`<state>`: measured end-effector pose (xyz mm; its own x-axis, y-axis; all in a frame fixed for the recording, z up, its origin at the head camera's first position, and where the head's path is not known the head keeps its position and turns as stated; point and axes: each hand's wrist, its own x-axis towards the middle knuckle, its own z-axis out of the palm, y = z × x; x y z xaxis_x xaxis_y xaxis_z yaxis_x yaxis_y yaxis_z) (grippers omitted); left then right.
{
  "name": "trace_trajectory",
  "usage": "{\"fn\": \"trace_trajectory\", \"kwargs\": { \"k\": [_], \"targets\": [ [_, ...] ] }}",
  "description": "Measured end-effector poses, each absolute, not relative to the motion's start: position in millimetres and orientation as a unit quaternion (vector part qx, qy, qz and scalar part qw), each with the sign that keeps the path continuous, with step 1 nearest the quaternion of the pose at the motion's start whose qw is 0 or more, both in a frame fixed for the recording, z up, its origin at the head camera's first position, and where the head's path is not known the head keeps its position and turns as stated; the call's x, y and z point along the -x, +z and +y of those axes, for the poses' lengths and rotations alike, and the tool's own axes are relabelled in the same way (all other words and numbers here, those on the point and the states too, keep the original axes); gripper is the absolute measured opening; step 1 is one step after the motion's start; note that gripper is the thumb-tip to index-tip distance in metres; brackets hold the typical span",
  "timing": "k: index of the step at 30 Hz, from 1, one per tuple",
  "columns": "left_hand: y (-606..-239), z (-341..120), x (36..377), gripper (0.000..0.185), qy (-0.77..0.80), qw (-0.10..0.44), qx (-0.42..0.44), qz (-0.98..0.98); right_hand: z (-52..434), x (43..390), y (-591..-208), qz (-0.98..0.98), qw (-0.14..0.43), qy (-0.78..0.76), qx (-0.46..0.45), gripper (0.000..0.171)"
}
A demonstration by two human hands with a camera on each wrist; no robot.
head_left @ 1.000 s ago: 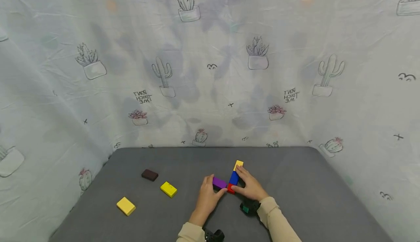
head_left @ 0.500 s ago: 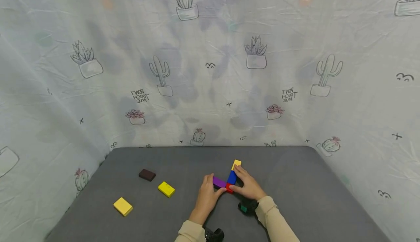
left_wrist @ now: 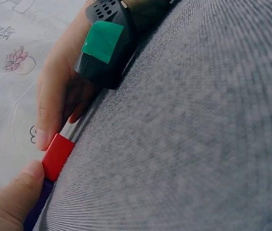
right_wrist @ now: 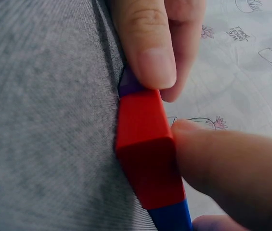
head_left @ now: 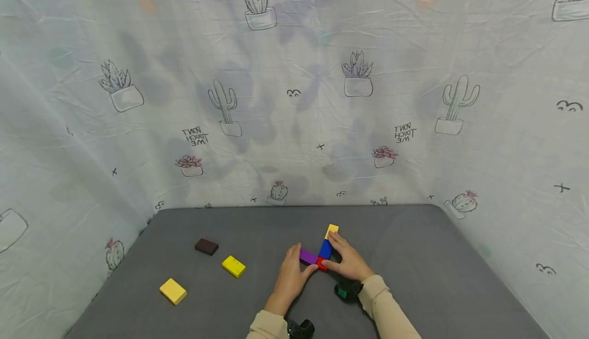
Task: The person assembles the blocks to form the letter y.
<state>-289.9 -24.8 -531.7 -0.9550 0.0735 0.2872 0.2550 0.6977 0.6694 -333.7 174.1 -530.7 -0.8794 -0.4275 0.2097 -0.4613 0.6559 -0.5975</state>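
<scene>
On the grey table [head_left: 414, 257] a red block [head_left: 321, 264], a blue block [head_left: 325, 248] and a yellow block [head_left: 333, 230] lie end to end in a row. A purple block [head_left: 307, 255] butts against the red one from the left. My left hand [head_left: 302, 261] pinches the purple block, its thumb [right_wrist: 148, 43] at the red block's [right_wrist: 144, 144] corner. My right hand [head_left: 334, 251] holds the row, thumb [right_wrist: 222, 163] on the red block's side and fingers along the blue and yellow blocks. In the left wrist view the red block [left_wrist: 58, 156] sits between both thumbs.
A brown block [head_left: 206, 246] and two loose yellow blocks [head_left: 233, 266] [head_left: 173, 291] lie on the table's left half. Cactus-print cloth [head_left: 294, 98] hangs behind and at both sides. A black wrist camera with green tape [left_wrist: 104, 43] sits on my right wrist.
</scene>
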Motion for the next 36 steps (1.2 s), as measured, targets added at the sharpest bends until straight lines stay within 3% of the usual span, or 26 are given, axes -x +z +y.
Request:
{"fn": "trace_trajectory", "kwargs": {
  "k": [36],
  "targets": [
    [-536.1,-40.0,276.9,0.059,-0.458,0.193,0.066,-0.865,174.5,331.9,-530.8,-0.908,0.021,0.341,-0.243,0.081]
  ]
}}
